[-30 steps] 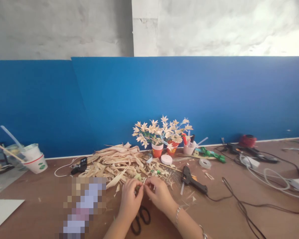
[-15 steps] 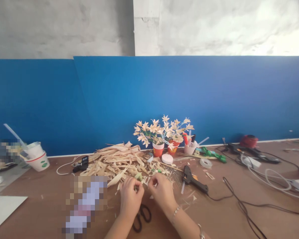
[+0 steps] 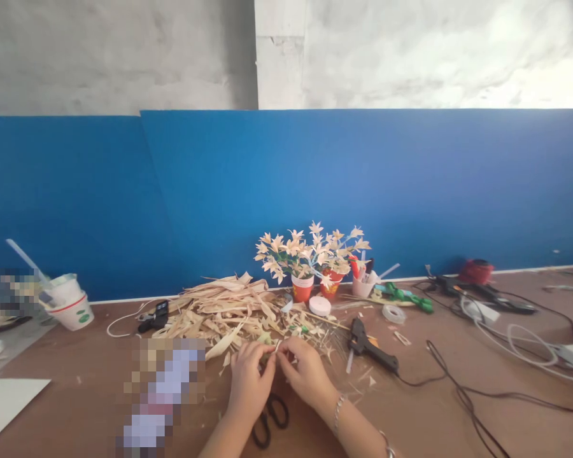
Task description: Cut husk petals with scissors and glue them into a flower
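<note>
My left hand (image 3: 251,376) and my right hand (image 3: 309,370) meet at the fingertips over the near side of the husk pile. Between their pinched fingers shows a thin pale strip (image 3: 277,345), perhaps husk; most of it is hidden by the fingers. Black-handled scissors (image 3: 277,411) lie beneath my wrists, their blades out of sight. Just beyond my hands spreads a heap of dry, pale husks (image 3: 229,305) with loose scraps. To the right of my right hand rests a black glue gun (image 3: 372,346) with a clear stick at its tip.
Husk flowers (image 3: 315,251) stand in red cups (image 3: 302,289) against the blue partition (image 3: 315,165). Near them are a white round lid (image 3: 319,306), a tape roll (image 3: 394,313) and a green bundle (image 3: 405,295). Black cables (image 3: 458,388) cross the right side; paper cups (image 3: 74,310) stand left.
My hands have come together from slightly apart, so that their fingertips now meet. A thin pale strip shows between them. The things on the table stay where they were.
</note>
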The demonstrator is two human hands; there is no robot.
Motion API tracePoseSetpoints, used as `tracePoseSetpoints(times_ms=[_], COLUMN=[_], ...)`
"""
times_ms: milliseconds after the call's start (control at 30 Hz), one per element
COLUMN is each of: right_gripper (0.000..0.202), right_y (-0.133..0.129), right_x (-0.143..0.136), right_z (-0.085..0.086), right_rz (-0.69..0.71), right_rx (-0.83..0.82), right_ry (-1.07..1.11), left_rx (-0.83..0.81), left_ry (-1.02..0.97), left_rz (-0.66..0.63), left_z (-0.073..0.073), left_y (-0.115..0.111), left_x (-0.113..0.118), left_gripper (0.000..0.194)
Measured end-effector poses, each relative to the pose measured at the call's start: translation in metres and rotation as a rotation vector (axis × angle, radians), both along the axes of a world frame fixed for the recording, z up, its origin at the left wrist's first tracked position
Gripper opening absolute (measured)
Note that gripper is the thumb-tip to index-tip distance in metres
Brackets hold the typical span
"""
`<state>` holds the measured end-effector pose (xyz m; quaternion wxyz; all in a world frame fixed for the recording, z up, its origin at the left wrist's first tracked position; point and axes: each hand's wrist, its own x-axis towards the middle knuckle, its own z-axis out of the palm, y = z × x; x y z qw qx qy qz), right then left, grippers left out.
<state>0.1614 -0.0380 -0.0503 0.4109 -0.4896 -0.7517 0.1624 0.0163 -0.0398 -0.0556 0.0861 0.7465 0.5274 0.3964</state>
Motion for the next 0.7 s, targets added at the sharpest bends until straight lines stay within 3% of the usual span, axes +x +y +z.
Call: tracePoseSetpoints(times_ms=[400,600,700], right_gripper=[0.013,0.012,0.014], right_y=[-0.003,-0.001,0.001], right_x=[-0.009,-0.007,-0.006], right_z=[-0.006,-0.006,-0.007], right_rz=[-0.098,-0.224,-0.189], right_rx=[0.063,0.083,0.034], right_ry=[-0.065,-0.051,0.007], left_rx=[0.026,0.072,0.099], left_ry=[0.077,0.113,0.071], left_rz=[0.098,0.258,0.21], left_z=[0.002,0.002,0.001], left_y=[-0.005,-0.003,-0.001], left_x=[0.009,0.002,0.0], left_gripper=[0.016,0.014,0.011])
